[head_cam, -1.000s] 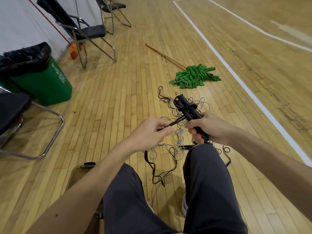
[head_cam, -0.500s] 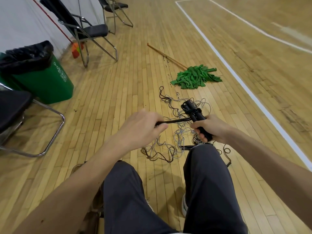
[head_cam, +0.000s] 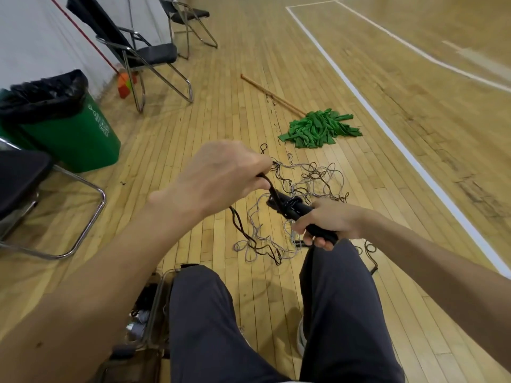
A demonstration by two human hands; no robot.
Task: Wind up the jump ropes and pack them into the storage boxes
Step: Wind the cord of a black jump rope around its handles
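Item: jump-rope handles (head_cam: 297, 210), long axis up-left, clenched in right hand (head_cam: 331, 222); cord (head_cam: 272, 190) runs from tip to left hand (head_cam: 221, 175), fingers (head_cam: 258, 165) pinching it.

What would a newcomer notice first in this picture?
At centre, the right hand grips black rope handles while the left hand pinches the black cord wound on them. Beyond them a tangle of ropes lies on the wooden floor, with a green mop farther back.

Wooden gym floor (head_cam: 221, 120) with white lines (head_cam: 358, 92); black folding chairs (head_cam: 154, 53) and green bin (head_cam: 77, 139) along white wall (head_cam: 27, 37).
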